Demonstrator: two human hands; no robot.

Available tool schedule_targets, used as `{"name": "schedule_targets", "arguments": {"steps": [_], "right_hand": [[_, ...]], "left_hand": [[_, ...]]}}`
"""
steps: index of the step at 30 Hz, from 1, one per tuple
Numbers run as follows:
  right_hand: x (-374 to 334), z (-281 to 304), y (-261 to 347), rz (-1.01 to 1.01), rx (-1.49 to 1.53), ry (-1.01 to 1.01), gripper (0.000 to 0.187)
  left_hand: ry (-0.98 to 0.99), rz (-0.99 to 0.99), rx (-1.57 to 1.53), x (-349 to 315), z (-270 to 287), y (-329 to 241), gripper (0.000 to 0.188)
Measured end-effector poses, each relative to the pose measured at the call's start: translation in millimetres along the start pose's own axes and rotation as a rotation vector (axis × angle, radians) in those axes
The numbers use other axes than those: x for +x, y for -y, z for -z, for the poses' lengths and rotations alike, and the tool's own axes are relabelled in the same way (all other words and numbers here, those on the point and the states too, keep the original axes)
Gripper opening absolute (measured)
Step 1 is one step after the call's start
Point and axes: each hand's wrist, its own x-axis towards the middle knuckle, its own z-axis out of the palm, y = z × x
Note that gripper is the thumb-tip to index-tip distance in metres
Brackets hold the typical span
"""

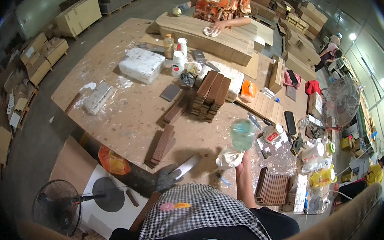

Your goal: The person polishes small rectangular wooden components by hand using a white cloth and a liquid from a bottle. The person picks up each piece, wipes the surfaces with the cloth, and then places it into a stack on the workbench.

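Over the desk, my right hand pinches soft cloth below a likely slippery bottle, best gripped mid-body; my left hand clasps a strip.

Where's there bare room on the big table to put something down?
The table has room between the white block and the brown strips near the front edge, and behind the white package. The right side is crowded with a phone, can and slats.
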Motion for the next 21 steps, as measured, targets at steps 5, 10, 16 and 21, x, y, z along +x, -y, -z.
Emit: {"name": "schedule_targets", "arguments": {"steps": [5, 10, 16, 21], "right_hand": [[-18.5, -38.4, 28.0, 0.996, -0.969, 0.036, 0.035], [-20.7, -43.7, 37.1, 1.411, -1.794, 0.318, 0.038], [-4.8, -45.9, 34.1, 1.355, -1.737, 0.022, 0.036], [-4.9, -34.9, -62.4, 0.839, -1.673, 0.268, 0.022]], "left_hand": [[-0.338, 0.504, -0.482, 42.2, 86.2, -125.5, 0.043], [-0.235, 0.825, -0.494, 38.6, 46.0, -107.4, 0.052], [-0.349, 0.503, -0.497, 27.9, 9.5, -52.3, 0.051], [-0.432, 0.481, -0.191, 44.0, -82.2, 26.2, 0.044]]}}
